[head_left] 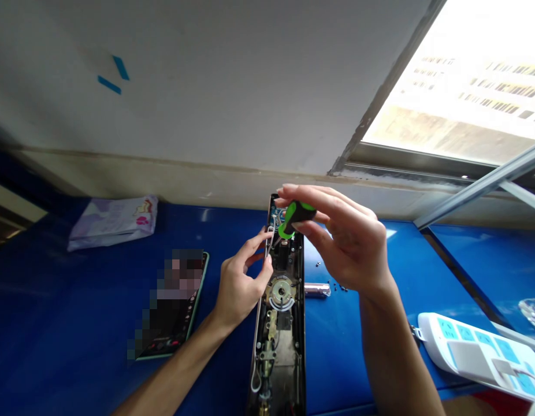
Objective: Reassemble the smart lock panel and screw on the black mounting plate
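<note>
Gripping, in the fingers of the right hand (352,245), a green-and-black screwdriver (287,226) angled down into the upper end of a long, uncovered lock housing (285,349) on a blue tabletop (337,346), between a smartphone (181,312) at left and loose dark screws (318,264) and a white power strip (438,349) at right. Touching the housing's left rim with the fingers of the left hand (240,289); cannot tell whether clenched.

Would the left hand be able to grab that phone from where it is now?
Probably yes: the phone lies on the blue table beside the left hand, with nothing visible between them. Its fingers would first have to leave the long open device.
</note>
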A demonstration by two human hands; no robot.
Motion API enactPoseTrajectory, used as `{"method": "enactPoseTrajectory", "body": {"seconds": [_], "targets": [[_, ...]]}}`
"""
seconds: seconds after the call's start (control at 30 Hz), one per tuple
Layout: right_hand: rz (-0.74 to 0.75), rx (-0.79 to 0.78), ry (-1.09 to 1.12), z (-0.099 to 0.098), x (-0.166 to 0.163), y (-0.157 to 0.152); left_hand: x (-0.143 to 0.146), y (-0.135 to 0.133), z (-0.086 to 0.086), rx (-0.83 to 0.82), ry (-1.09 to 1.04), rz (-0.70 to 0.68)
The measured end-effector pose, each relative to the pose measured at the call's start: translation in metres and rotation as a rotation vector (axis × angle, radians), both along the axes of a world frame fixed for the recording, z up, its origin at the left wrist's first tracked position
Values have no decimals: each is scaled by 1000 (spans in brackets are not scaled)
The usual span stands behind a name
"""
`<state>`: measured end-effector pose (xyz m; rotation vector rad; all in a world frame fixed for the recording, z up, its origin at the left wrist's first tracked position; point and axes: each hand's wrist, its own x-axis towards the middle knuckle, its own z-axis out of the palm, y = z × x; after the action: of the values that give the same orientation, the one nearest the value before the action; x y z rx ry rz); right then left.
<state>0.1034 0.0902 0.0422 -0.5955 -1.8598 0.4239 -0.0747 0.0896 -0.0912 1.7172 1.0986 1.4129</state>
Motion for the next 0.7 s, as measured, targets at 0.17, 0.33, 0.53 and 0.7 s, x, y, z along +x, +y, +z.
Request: {"method": "enactPoseTrajectory", "body": {"seconds": [0.17, 0.33, 0.53, 0.7], "targets": [[-58, 171, -64, 3, -3, 0, 1, -2, 0, -5, -25, -1], [-248, 209, -20, 5, -3, -5, 1, -6, -2, 17, 17, 27], [-78, 14, -55, 7, 2, -9, 2, -6, -2, 13, 27, 48], [-108, 113, -101, 3, -3, -3, 1, -5, 1, 22, 30, 40]]}}
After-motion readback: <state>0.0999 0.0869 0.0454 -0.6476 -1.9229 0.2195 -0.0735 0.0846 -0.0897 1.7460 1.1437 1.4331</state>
